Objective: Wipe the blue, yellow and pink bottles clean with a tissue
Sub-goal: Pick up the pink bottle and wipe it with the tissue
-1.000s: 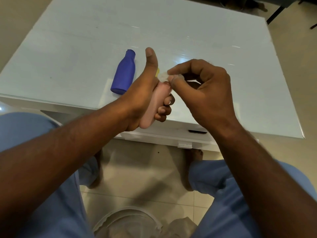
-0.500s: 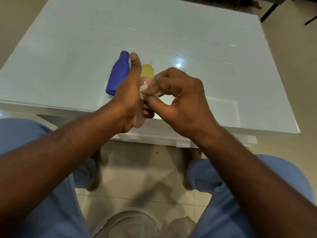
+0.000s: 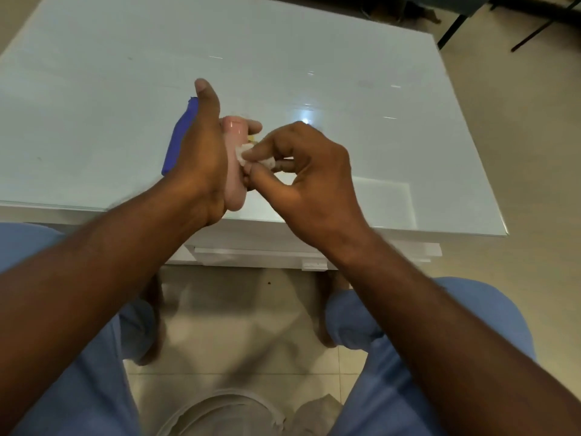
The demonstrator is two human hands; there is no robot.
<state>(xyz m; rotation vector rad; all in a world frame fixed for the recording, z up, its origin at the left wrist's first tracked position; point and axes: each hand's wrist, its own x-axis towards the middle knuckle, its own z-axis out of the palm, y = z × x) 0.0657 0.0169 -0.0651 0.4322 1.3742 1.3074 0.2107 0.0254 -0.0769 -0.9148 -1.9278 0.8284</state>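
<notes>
Above the near edge of the white table [image 3: 345, 73], the left hand [image 3: 201, 158] grips the pink bottle [image 3: 234, 171], thumb raised; the right hand [image 3: 311, 184] pinches a tissue [image 3: 243, 154] against its side. The blue bottle [image 3: 180, 136] lies behind.

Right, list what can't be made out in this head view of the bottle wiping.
- Yellow bottle: only a sliver shows between the hands; the right hand and pink bottle cover the rest.
- Blue bottle: its right side is behind the left hand.
- Tissue: mostly buried in the right hand's pinching fingers.
- Pink bottle: the left hand's grip covers one side, so its cleanliness can't be judged.
</notes>
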